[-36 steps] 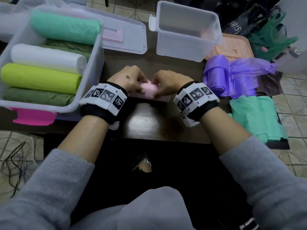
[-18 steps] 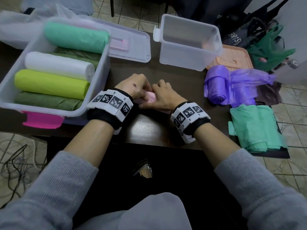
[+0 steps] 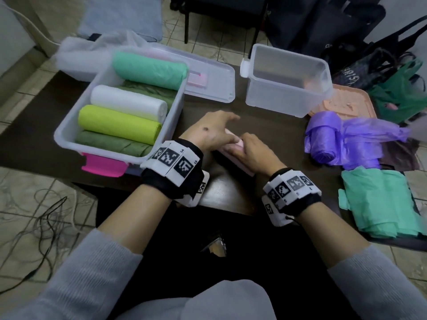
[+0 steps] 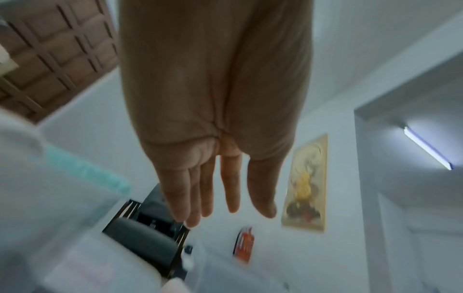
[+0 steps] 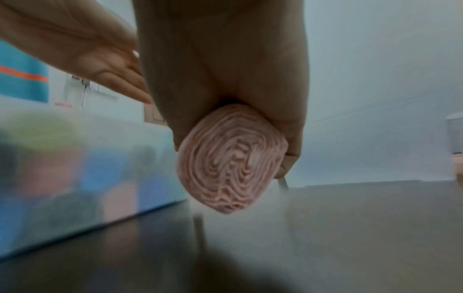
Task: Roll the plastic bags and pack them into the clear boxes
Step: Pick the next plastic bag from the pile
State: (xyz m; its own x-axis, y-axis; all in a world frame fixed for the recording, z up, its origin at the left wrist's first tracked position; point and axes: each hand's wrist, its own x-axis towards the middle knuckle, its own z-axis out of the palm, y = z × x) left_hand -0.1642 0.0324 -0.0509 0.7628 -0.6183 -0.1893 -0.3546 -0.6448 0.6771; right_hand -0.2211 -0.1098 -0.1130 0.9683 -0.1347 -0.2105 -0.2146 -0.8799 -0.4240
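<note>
1. A tightly wound pink bag roll (image 5: 231, 158) sits in the grip of the right hand (image 3: 253, 153) just above the dark table (image 3: 265, 125), near its front edge; the right wrist view shows the spiral layers of the roll's end, with fingers and thumb curled round it.
2. The left hand (image 4: 215, 119) is just beside the roll, fingers straight and held together, gripping nothing; whether it touches the roll cannot be told from the head view.
3. To the left, touching or almost touching the left wrist, stands the filled clear box (image 3: 69, 125), which holds a mint green roll (image 3: 150, 70), a white roll (image 3: 128, 101), a lime roll (image 3: 119, 123) and a dark green roll (image 3: 113, 146), laid side by side; more dark green plastic shows under the mint one.
4. A pink latch (image 3: 104, 166) sticks out at the filled box's near end.
5. Behind it lies a clear lid (image 3: 212, 82), flat on the table.
6. Further back on the right stands the empty clear box (image 3: 286, 102), upright, with a peach lid (image 3: 346, 105) behind its right side.
7. On the table's right side lie a half-rolled purple bag (image 3: 328, 137) and, nearer the person, a flat stack of mint green bags (image 3: 379, 202).
8. Dark and green bags (image 3: 402, 98) are heaped beyond the table on the right; cables (image 3: 46, 215) trail on the tiled floor at left.
</note>
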